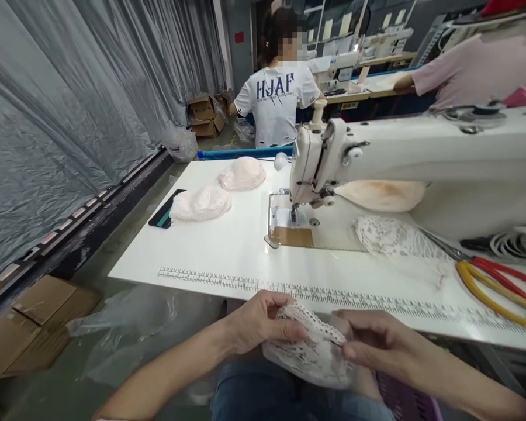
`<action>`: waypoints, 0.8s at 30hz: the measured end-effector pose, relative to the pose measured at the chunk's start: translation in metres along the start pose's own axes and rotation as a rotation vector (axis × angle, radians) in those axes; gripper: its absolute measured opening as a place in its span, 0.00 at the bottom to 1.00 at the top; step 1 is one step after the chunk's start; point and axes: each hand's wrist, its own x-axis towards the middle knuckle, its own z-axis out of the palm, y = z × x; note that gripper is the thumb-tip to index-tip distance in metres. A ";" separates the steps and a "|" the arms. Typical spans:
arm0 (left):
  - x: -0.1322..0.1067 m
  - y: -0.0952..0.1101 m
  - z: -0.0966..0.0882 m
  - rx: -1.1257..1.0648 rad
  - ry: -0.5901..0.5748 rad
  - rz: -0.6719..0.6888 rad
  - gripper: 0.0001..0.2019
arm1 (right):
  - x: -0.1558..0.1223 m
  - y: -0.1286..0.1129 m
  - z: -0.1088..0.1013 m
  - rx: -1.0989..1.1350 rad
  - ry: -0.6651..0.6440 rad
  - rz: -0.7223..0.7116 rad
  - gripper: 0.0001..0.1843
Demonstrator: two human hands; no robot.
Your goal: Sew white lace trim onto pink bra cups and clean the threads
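Though below table (pixel 228 245), lace piece (pixel 309 351) in grip of left hand (pixel 256 321), right hand (pixel 377 345).

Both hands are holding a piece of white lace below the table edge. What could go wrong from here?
1. The lace piece hangs over the lap, pinched only by the left hand and right hand; it might slip to the floor.
2. The scissors lie close beside the loose lace pile on the table; reaching there could snag it.

Two hands are here, left hand (pixel 258 321) and right hand (pixel 377 345), with one lace piece (pixel 311 351). The table (pixel 228 245) carries two pink stacks (pixel 200 203) (pixel 242 173), one lace heap (pixel 390 237) and one sewing machine (pixel 421 158) (two people (pixel 275 99) (pixel 473 70) behind).
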 end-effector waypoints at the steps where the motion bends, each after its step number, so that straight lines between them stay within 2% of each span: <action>1: -0.002 -0.009 -0.001 -0.006 0.028 -0.028 0.18 | 0.000 0.000 0.006 0.141 -0.073 0.072 0.20; 3: -0.006 -0.026 -0.003 0.000 0.090 -0.081 0.19 | -0.002 0.002 0.012 0.438 -0.180 0.204 0.17; 5: -0.011 -0.039 -0.004 0.029 0.141 -0.110 0.19 | -0.007 0.004 0.015 0.495 -0.202 0.259 0.17; 10: -0.018 -0.053 0.003 0.199 0.160 -0.136 0.20 | -0.021 0.010 0.025 0.480 -0.279 0.280 0.16; 16: -0.019 -0.059 0.008 0.371 0.155 -0.100 0.19 | -0.028 0.019 0.043 0.402 -0.185 0.275 0.17; 20: -0.017 -0.063 0.007 0.438 0.156 -0.094 0.17 | -0.029 0.028 0.047 0.390 -0.203 0.291 0.16; 24: -0.015 -0.063 0.009 0.568 0.168 -0.053 0.14 | -0.026 0.030 0.051 0.303 -0.119 0.301 0.17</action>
